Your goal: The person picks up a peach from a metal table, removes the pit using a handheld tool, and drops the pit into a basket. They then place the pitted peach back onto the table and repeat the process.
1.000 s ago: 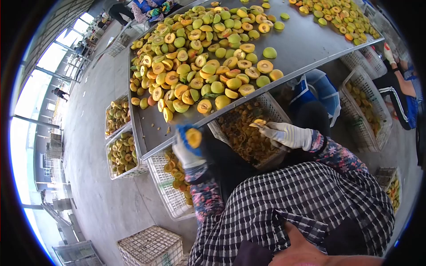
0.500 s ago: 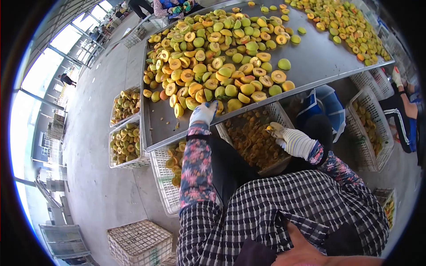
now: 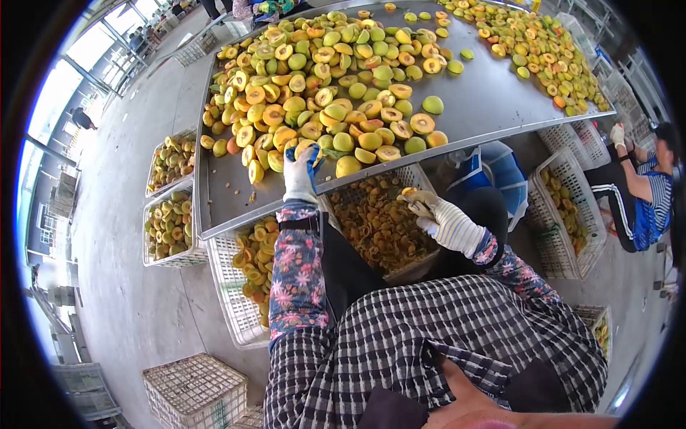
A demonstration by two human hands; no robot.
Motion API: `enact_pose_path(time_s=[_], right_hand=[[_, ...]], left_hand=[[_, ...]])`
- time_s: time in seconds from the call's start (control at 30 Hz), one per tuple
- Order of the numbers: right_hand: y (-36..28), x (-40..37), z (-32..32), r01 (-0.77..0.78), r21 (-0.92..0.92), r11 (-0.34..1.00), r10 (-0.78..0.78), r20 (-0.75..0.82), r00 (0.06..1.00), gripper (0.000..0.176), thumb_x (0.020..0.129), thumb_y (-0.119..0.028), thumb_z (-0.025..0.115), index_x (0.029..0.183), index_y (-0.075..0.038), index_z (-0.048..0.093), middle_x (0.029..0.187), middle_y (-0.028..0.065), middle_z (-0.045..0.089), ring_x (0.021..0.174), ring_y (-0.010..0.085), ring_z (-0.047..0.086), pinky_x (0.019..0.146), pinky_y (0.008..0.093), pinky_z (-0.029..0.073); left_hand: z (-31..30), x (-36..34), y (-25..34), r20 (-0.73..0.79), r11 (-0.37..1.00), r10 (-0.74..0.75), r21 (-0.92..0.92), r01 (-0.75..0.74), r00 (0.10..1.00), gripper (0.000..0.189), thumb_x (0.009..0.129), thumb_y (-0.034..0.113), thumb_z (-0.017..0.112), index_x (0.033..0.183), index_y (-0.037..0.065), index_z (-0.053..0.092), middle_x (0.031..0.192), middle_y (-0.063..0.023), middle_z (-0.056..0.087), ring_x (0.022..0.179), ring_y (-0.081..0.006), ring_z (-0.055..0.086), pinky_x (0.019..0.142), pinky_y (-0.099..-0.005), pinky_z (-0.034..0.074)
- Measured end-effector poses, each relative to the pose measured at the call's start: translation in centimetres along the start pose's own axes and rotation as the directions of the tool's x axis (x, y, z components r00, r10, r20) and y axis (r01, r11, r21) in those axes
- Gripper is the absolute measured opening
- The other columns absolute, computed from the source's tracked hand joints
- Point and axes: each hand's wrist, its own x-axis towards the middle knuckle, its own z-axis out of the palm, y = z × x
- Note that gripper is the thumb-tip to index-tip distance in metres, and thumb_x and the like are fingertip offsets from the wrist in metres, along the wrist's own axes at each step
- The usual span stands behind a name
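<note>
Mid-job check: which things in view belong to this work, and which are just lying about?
Apparently in the job:
halved fruit
metal table
left hand, at the fruit
right hand, holding a yellowish piece
crate of brownish pieces

Seemingly just lying about:
crate on the floor, lower left
blue container, use unclear

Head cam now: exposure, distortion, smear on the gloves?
Head view: bright white windows at left blown out; head view: strong fisheye, black surround, blue fringe at left rim; head view: soft sheen on the flat grey metal tabletop; head view: left hand in blue-and-white glove and right hand in striped white glove show no obvious motion smear.
</note>
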Motion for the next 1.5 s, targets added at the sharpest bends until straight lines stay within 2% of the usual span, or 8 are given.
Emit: enact_pose_path(time_s=[0.17, 0.3, 0.73, 0.87, 0.93, 1.3, 1.37, 1.5], right_hand=[[-0.3, 0.5, 0.9, -0.073, -0.010, 0.997, 0.072, -0.075, 0.995, 0.072, 0.085, 0.009, 0.057, 0.150, -0.007, 0.028, 0.127, 0.0123, 0.055, 0.108, 0.0204, 0.055, 0.098, 0.0304, 0.042], [0.7, 0.7, 1.2, -0.123, -0.164, 0.979, 0.108, -0.095, 0.990, 0.069, 0.087, 0.004, 0.060, 0.149, -0.006, 0.031, 0.128, 0.0155, 0.055, 0.108, 0.0267, 0.056, 0.098, 0.0320, 0.044], [-0.1, 1.0, 1.2, -0.101, -0.205, 0.974, 0.090, -0.063, 0.994, 0.077, 0.089, -0.004, 0.061, 0.153, -0.007, 0.017, 0.117, 0.0273, 0.058, 0.102, 0.0408, 0.061, 0.090, 0.0392, 0.048], [-0.8, 0.9, 1.5, -0.181, -0.169, 0.969, 0.168, -0.087, 0.982, 0.053, 0.088, -0.005, 0.063, 0.137, 0.000, 0.042, 0.111, 0.0191, 0.061, 0.098, 0.0348, 0.058, 0.089, 0.0380, 0.047], [-0.6, 0.9, 1.5, -0.144, -0.194, 0.970, 0.127, -0.095, 0.987, 0.052, 0.089, -0.009, 0.063, 0.136, 0.000, 0.042, 0.110, 0.0212, 0.061, 0.099, 0.0384, 0.058, 0.087, 0.0395, 0.047], [-0.6, 1.0, 1.7, -0.250, -0.257, 0.934, 0.232, -0.099, 0.968, 0.057, 0.089, -0.010, 0.063, 0.140, 0.001, 0.038, 0.122, 0.0265, 0.057, 0.112, 0.0432, 0.055, 0.095, 0.0406, 0.045], [-1.0, 1.0, 1.7, -0.257, -0.271, 0.927, 0.240, -0.096, 0.966, 0.059, 0.089, -0.010, 0.063, 0.141, 0.001, 0.037, 0.123, 0.0266, 0.057, 0.113, 0.0419, 0.055, 0.097, 0.0395, 0.044], [0.8, 1.2, 2.2, -0.127, -0.156, 0.980, 0.097, -0.187, 0.978, 0.070, 0.091, -0.010, 0.062, 0.148, -0.003, 0.022, 0.106, 0.0232, 0.062, 0.092, 0.0371, 0.061, 0.084, 0.0398, 0.047]], left_hand=[[2.1, -6.4, 0.2, 0.287, 0.849, -0.108, -0.472, 0.238, 0.952, 0.039, 0.090, 0.002, 0.057, 0.128, 0.009, 0.049, 0.115, -0.0135, 0.061, 0.107, -0.0320, 0.061, 0.092, -0.0454, 0.055], [4.1, -9.8, 0.3, 0.367, 0.649, -0.237, -0.629, 0.428, 0.899, 0.033, 0.095, 0.031, 0.063, 0.119, 0.009, 0.057, 0.109, -0.0095, 0.064, 0.097, -0.0276, 0.064, 0.083, -0.0420, 0.058], [4.3, -12.1, -4.4, 0.297, 0.688, -0.379, -0.543, 0.481, 0.877, 0.040, 0.099, 0.044, 0.054, 0.110, 0.006, 0.058, 0.102, -0.0104, 0.064, 0.098, -0.0281, 0.063, 0.090, -0.0482, 0.054], [4.7, -13.1, -4.4, 0.353, 0.687, -0.434, -0.466, 0.558, 0.829, 0.037, 0.102, 0.042, 0.047, 0.115, 0.009, 0.059, 0.111, -0.0079, 0.065, 0.106, -0.0250, 0.062, 0.091, -0.0410, 0.054], [4.3, -13.7, -5.9, 0.304, 0.953, -0.105, -0.241, 0.183, 0.947, 0.037, 0.102, 0.041, 0.048, 0.115, 0.009, 0.059, 0.110, -0.0077, 0.064, 0.105, -0.0241, 0.062, 0.089, -0.0404, 0.055], [5.4, -14.6, -4.1, 0.267, 0.767, -0.383, -0.441, 0.466, 0.884, 0.039, 0.100, 0.042, 0.053, 0.112, 0.005, 0.060, 0.102, -0.0058, 0.065, 0.095, -0.0206, 0.065, 0.085, -0.0368, 0.057], [4.9, -14.5, -6.9, 0.266, 0.992, -0.054, -0.096, 0.083, 0.962, 0.036, 0.101, 0.038, 0.052, 0.118, 0.007, 0.056, 0.107, -0.0062, 0.062, 0.099, -0.0222, 0.062, 0.088, -0.0414, 0.056], [4.8, -14.3, -5.9, 0.228, 0.734, -0.358, -0.531, 0.423, 0.906, 0.036, 0.100, 0.037, 0.054, 0.119, 0.007, 0.055, 0.109, -0.0069, 0.061, 0.101, -0.0234, 0.062, 0.089, -0.0432, 0.055]])
